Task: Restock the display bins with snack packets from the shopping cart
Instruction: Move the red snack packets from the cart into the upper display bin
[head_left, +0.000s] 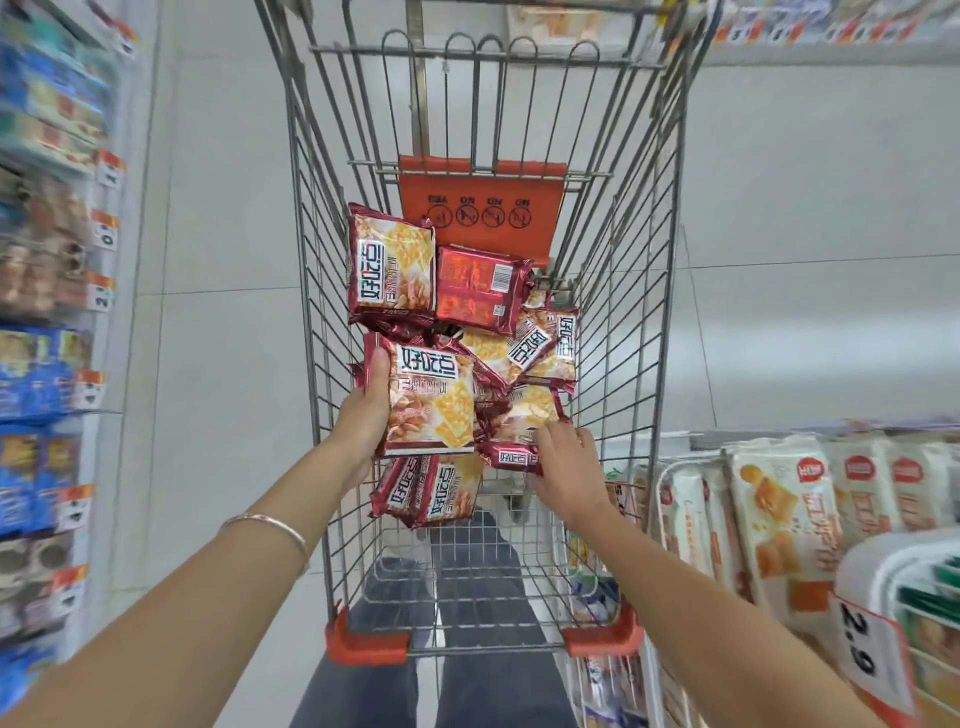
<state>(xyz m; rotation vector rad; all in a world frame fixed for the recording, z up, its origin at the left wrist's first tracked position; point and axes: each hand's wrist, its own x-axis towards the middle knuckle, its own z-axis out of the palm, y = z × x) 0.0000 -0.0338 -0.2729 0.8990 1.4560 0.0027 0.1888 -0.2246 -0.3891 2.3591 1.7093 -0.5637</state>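
A wire shopping cart (311, 291) stands in front of me and holds several dark red snack packets (392, 270). My left hand (366, 415) grips a stack of these packets (434, 400) by its left edge, thumb on top, lifted above the pile. My right hand (569, 465) reaches into the cart, and its fingers curl over another red packet (511, 457) lying on the pile. More packets (431, 491) hang below the held stack.
A display bin (670, 470) with white and orange snack packets (779, 514) stands at the lower right, beside a 2.9 price tag (865, 649). Shelves of blue packets (36, 374) line the left. An orange flap (480, 208) hangs inside the cart. Grey floor tiles surround the cart.
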